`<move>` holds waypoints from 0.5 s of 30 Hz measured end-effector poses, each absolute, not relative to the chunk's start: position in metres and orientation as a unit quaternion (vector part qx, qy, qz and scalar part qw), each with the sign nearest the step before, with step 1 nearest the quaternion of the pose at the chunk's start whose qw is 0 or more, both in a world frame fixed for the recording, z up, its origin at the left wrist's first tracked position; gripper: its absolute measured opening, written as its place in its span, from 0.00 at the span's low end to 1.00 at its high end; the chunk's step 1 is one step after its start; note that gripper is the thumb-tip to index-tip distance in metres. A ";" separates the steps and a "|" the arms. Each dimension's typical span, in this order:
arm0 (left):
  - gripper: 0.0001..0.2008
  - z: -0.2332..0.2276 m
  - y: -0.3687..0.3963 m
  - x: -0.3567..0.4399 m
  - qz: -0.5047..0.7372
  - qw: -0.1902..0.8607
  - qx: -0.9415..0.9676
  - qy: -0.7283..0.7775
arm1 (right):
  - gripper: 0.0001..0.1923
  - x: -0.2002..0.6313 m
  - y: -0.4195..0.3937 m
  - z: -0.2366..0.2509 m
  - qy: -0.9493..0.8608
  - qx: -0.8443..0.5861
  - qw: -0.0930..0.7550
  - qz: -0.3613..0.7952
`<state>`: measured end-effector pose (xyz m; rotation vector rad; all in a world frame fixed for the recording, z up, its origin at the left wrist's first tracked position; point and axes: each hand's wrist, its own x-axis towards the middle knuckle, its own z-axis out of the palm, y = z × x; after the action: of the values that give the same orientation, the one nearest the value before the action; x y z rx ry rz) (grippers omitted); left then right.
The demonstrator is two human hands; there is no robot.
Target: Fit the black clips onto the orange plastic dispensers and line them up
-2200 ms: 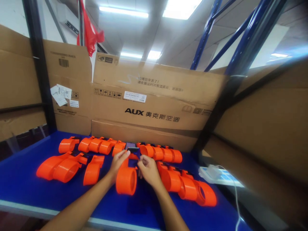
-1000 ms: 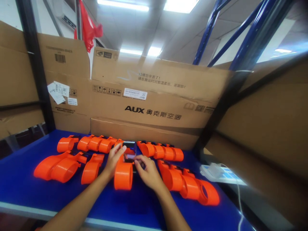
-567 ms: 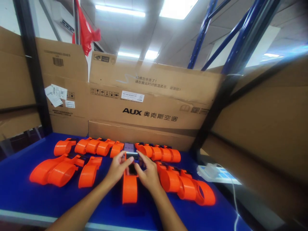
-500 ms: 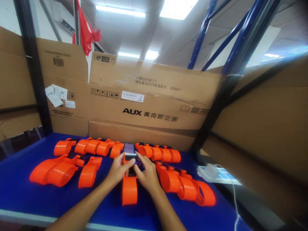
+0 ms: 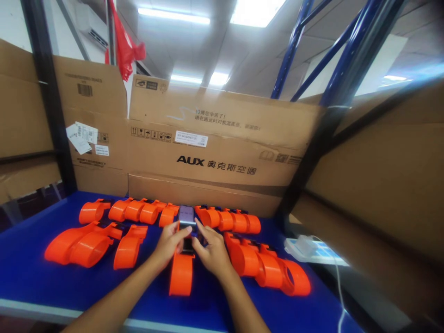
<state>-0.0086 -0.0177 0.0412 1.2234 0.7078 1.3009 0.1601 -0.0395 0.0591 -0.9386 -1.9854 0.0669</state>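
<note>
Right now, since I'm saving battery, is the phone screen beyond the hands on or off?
On: the phone screen looks lit and pale, with a row of dark marks too small to read.

The held ring piece (image 5: 181,276) is bright orange, like the other ring pieces (image 5: 126,253) on the deep-blue, pale-edged surface (image 5: 62,283). Behind the surface, brown cardboard (image 5: 156,159) bears black print (image 5: 190,160) and white labels (image 5: 191,138).

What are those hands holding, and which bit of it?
An orange piece. The left hand holds it by its dark upper end. The right hand is at that end's other side, but whether it grips cannot be told.
</note>
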 end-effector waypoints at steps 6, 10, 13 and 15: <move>0.18 0.040 -0.016 -0.010 0.551 0.570 0.526 0.309 | 0.29 0.161 -0.039 0.056 -0.809 -0.381 0.447 0.021; 0.17 0.040 -0.017 -0.009 0.551 0.570 0.523 0.312 | 0.29 0.161 -0.039 0.056 -0.808 -0.382 0.448 0.027; 0.17 0.042 -0.019 -0.006 0.561 0.586 0.499 0.306 | 0.29 0.162 -0.039 0.058 -0.803 -0.385 0.454 0.030; 0.17 0.045 -0.021 -0.006 0.571 0.600 0.474 0.299 | 0.29 0.162 -0.039 0.060 -0.803 -0.387 0.452 0.024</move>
<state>-0.0056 -0.0209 0.0449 1.1000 0.6927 1.3233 0.1621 -0.0385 0.0598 -0.9564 -1.9832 0.0598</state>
